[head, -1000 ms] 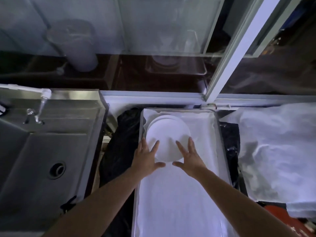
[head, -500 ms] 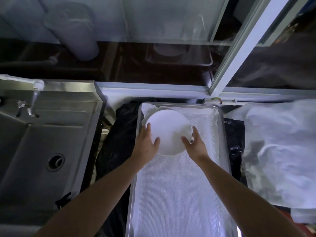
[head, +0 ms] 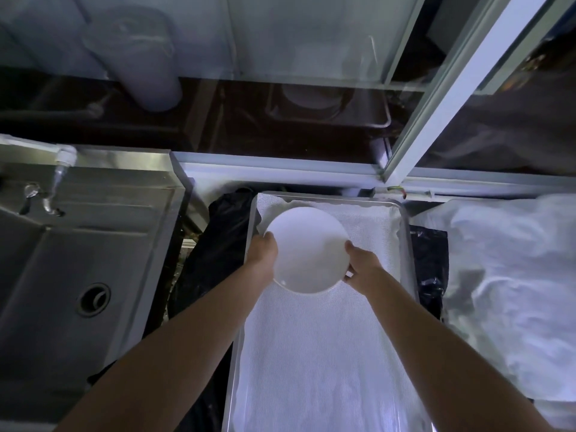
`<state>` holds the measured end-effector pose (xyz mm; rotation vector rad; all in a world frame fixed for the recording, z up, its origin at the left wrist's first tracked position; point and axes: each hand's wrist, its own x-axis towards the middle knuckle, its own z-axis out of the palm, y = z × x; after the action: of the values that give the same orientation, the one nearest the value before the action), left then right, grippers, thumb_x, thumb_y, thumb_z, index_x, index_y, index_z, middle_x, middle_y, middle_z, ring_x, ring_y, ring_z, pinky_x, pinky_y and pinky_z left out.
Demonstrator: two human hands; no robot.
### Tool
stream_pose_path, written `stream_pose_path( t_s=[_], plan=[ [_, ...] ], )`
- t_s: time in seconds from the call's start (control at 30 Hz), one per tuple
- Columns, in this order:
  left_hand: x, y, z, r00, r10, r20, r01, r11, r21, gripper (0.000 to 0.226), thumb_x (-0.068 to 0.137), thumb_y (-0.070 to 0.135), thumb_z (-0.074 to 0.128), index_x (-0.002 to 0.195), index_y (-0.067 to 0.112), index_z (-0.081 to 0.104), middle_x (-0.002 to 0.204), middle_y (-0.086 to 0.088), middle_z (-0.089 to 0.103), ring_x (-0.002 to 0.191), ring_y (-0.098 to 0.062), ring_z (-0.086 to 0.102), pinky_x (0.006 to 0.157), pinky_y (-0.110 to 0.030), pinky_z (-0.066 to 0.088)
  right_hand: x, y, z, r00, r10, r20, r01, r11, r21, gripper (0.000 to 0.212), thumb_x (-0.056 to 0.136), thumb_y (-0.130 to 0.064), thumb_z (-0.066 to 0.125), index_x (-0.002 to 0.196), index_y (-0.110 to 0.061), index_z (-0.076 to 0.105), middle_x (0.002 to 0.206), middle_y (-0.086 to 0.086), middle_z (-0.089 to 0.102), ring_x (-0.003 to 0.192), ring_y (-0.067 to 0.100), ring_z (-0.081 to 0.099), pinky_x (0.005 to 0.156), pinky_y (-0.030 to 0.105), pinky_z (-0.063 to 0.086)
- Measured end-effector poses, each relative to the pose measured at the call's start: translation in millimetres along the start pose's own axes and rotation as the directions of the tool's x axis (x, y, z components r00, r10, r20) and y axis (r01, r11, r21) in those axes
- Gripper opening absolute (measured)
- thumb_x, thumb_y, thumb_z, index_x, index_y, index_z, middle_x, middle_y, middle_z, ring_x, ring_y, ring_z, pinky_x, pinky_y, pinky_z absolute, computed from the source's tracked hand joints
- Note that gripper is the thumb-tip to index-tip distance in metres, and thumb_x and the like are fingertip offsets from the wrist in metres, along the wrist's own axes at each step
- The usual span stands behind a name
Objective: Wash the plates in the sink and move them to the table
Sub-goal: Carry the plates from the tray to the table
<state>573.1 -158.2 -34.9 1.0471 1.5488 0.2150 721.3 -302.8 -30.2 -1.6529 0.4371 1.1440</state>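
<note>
Both hands' grip [head: 307, 260] clamps a smooth round white plate [head: 307, 244] above a mesh-lined tray [head: 406, 244].

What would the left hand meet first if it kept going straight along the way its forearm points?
The left hand already grips the white plate at its left edge. Straight on, it would probably meet the tray's far rim, though depth is unclear.

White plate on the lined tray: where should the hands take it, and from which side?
Take the white plate by its rim at opposite edges, left hand from the left, right hand from the right. It is round, shallow and handleless, so only the thin rim offers purchase; both hands already grip it there, above the towel-lined tray.
</note>
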Motion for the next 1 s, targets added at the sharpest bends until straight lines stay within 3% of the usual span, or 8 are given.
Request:
stream_pose_path(
  t_s=[0.1,0.2,0.3,0.37,0.5,0.63,0.8,1.0],
  plan=[
    [-12,3,0,0.999,0.018,0.038,-0.016,0.999,-0.046,0.044,0.109,0.028,0.034,0.140,0.004,0.053,0.136,-0.019,0.059,0.118,-0.036,0.059,0.100,-0.044,0.050,-8,1,-5,1.000,0.015,0.016,-0.016,0.995,0.094,0.028,0.097,-0.024,0.069,0.120,-0.010,0.063,0.116,0.008,0.064,0.115,0.030,0.059,0.079,0.047,0.054],
    [-24,5,-9,0.999,-0.002,0.049,0.009,0.990,-0.142,0.040,0.106,0.025,0.038,0.136,0.005,0.057,0.134,-0.018,0.062,0.101,-0.031,0.061,0.083,-0.039,0.050,-19,2,-16,0.999,0.002,0.043,-0.008,0.990,0.140,0.027,0.097,-0.023,0.068,0.120,-0.009,0.062,0.115,0.005,0.064,0.113,0.027,0.059,0.081,0.046,0.051],
    [-40,4,-22,0.992,-0.069,0.110,0.093,0.967,-0.239,0.033,0.104,0.034,0.048,0.115,0.008,0.064,0.103,-0.011,0.067,0.079,-0.029,0.064,0.069,-0.035,0.051,-38,4,-28,0.998,0.015,0.069,-0.026,0.986,0.165,0.031,0.096,-0.022,0.071,0.122,-0.007,0.061,0.122,0.005,0.064,0.112,0.028,0.059,0.086,0.049,0.049],
    [-53,4,-35,0.979,-0.089,0.185,0.135,0.958,-0.253,0.032,0.105,0.037,0.052,0.103,0.008,0.065,0.085,-0.009,0.064,0.067,-0.025,0.057,0.069,-0.036,0.048,-53,9,-36,0.998,0.039,0.056,-0.048,0.985,0.165,0.033,0.094,-0.021,0.072,0.122,-0.007,0.062,0.122,0.005,0.065,0.108,0.028,0.060,0.088,0.052,0.047],
    [-81,-8,-65,0.938,-0.111,0.329,0.191,0.957,-0.220,0.030,0.104,0.034,0.058,0.103,0.006,0.066,0.092,-0.009,0.067,0.080,-0.028,0.064,0.087,-0.053,0.056,-88,28,-52,0.995,0.081,0.058,-0.089,0.984,0.156,0.034,0.092,-0.022,0.074,0.121,-0.008,0.064,0.120,0.005,0.068,0.108,0.029,0.062,0.083,0.052,0.050],
    [-109,-34,-95,0.914,-0.111,0.391,0.195,0.963,-0.184,0.030,0.102,0.034,0.063,0.109,0.006,0.069,0.103,-0.010,0.069,0.097,-0.031,0.067,0.091,-0.061,0.055,-129,53,-64,0.995,0.091,0.049,-0.097,0.985,0.140,0.034,0.090,-0.018,0.076,0.120,-0.007,0.065,0.119,0.007,0.069,0.107,0.030,0.063,0.069,0.051,0.051],
    [-158,-78,-141,0.894,-0.085,0.439,0.167,0.974,-0.151,0.031,0.098,0.036,0.067,0.110,0.007,0.071,0.098,-0.012,0.071,0.094,-0.030,0.067,0.091,-0.061,0.057,-171,85,-79,0.989,0.085,0.123,-0.093,0.994,0.064,0.039,0.089,-0.017,0.077,0.123,-0.005,0.062,0.122,0.008,0.067,0.112,0.032,0.061,0.090,0.059,0.050],
    [-225,-153,-213,0.913,-0.054,0.404,0.179,0.943,-0.279,0.040,0.098,0.035,0.068,0.127,0.008,0.067,0.114,-0.012,0.076,0.112,-0.033,0.070,0.094,-0.063,0.055,-222,122,-72,0.951,0.103,0.290,-0.066,0.988,-0.136,0.035,0.090,-0.019,0.077,0.120,-0.007,0.064,0.119,0.006,0.069,0.111,0.032,0.061,0.079,0.055,0.053]
  ],
)
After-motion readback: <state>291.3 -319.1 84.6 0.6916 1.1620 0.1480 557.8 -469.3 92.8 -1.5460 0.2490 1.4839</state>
